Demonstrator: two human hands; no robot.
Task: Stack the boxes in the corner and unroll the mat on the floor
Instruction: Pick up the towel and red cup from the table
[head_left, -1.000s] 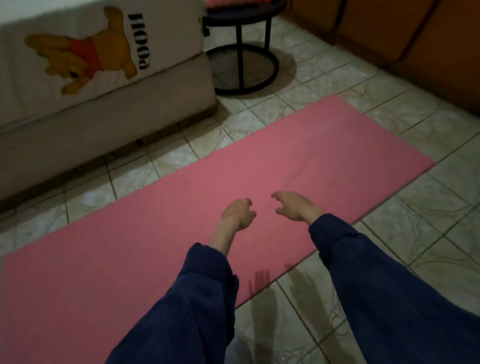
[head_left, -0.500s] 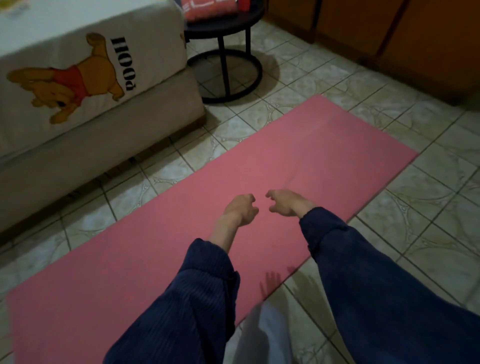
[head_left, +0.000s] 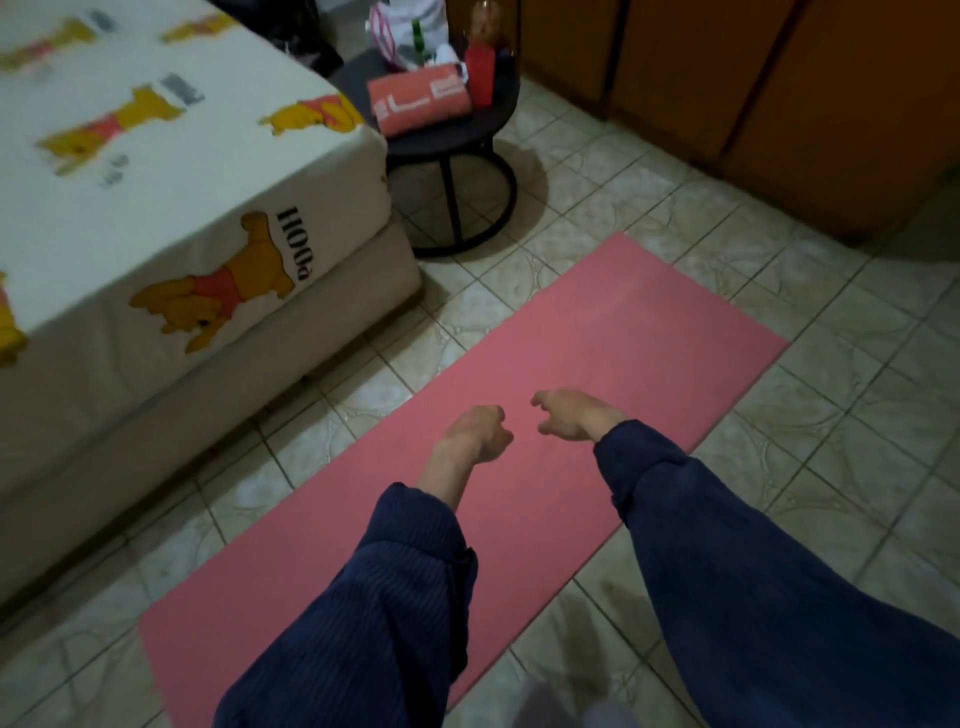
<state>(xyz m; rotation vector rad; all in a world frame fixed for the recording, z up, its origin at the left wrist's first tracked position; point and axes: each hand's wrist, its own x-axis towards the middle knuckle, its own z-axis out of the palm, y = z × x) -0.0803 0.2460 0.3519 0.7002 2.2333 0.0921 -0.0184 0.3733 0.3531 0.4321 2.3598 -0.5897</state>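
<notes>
A: Obs. 1, mat. The pink mat (head_left: 597, 353) is lying flat and fully unrolled on the tiled floor (head_left: 857, 415), running diagonally from lower left to upper right, just beside the bed (head_left: 156, 234).

B: Hands?

A: Both are hovering over the middle of the mat, close together but apart. The left hand (head_left: 480, 432) is curling into a loose fist and gripping nothing. The right hand (head_left: 569, 413) is hanging with fingers loosely curled, also holding nothing. Dark blue sleeves (head_left: 779, 597) are covering both forearms.

B: Boxes?

A: Cannot tell; none are showing clearly.

B: Surroundings?

A: A small round black desk (head_left: 452, 140) is standing past the bed corner, carrying a red pouch (head_left: 421, 101) and a red bottle (head_left: 480, 73). Wooden cabinet doors (head_left: 779, 93) are lining the far right.
</notes>
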